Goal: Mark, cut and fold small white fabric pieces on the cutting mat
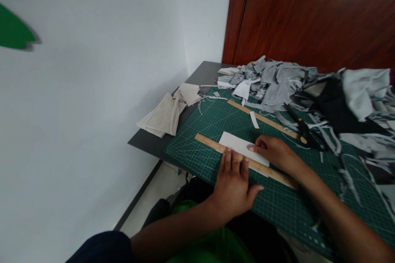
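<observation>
A wooden ruler point(211, 143) lies slantwise over a white strip of fabric point(236, 141) on the green cutting mat point(191, 152). My left hand point(235, 185) rests flat on the ruler, fingers stretched out and thumb spread to the right. Just beyond the ruler, my right hand point(273, 150) is over the right part of the white strip, thumb and fingertips pinched together at its surface. Whether the fabric is between those fingertips is too small to tell. A narrow strip of white edge shows on the near side of the ruler.
Further back lie a second wooden ruler point(268, 121), a small white scrap point(254, 119) and black scissors point(304, 131). Grey and white fabric scraps point(277, 78) are heaped along the back and right. Folded cream cloth point(163, 117) sits at the left edge, near the wall.
</observation>
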{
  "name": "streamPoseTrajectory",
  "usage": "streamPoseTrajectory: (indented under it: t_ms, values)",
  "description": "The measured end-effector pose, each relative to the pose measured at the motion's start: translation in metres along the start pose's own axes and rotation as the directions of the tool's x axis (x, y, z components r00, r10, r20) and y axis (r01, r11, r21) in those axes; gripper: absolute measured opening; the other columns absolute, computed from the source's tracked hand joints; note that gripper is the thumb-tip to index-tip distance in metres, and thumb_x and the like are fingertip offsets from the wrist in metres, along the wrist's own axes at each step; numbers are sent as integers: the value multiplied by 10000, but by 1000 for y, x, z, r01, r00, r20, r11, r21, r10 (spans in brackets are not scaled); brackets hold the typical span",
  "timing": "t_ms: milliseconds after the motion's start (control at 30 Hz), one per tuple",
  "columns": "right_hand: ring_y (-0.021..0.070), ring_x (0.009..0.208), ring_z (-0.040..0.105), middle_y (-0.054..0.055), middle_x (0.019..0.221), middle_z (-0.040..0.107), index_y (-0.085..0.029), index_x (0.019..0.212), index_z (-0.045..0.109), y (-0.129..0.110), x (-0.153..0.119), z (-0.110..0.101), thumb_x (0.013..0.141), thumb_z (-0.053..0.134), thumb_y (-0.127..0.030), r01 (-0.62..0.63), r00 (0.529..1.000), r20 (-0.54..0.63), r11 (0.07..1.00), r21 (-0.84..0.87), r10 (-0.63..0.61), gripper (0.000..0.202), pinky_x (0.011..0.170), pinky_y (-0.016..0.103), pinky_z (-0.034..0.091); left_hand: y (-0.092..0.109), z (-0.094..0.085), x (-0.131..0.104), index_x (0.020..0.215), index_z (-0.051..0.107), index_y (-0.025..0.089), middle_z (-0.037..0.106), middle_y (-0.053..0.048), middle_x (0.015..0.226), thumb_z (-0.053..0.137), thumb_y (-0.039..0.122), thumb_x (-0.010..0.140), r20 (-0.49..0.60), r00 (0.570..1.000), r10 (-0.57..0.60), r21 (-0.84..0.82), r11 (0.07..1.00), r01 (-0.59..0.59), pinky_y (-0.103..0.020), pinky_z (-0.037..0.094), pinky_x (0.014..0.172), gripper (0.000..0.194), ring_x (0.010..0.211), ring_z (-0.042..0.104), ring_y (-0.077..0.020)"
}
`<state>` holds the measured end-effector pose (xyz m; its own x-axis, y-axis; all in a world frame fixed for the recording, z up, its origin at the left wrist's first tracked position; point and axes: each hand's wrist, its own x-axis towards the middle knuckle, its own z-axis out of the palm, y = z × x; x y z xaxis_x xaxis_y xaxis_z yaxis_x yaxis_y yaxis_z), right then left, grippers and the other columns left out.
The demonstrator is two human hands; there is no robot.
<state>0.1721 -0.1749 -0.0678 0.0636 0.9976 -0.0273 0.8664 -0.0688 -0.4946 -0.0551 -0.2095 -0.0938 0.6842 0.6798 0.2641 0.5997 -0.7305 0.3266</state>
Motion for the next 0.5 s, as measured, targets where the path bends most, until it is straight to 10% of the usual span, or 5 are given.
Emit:
streamPoseTrajectory:
  t_ms: [500]
  values:
    - [193, 609, 596, 33, 687, 674, -224, 804, 672, -5, 3, -4, 865, 595, -632, -73, 997, 32, 997, 9, 73, 419, 565, 303, 373, 0, 3, -2, 1491, 477, 62, 377, -288, 1590, 469, 674, 958, -58, 998, 24, 63, 998, -20, -637, 336, 1176, 811, 1517, 269, -484]
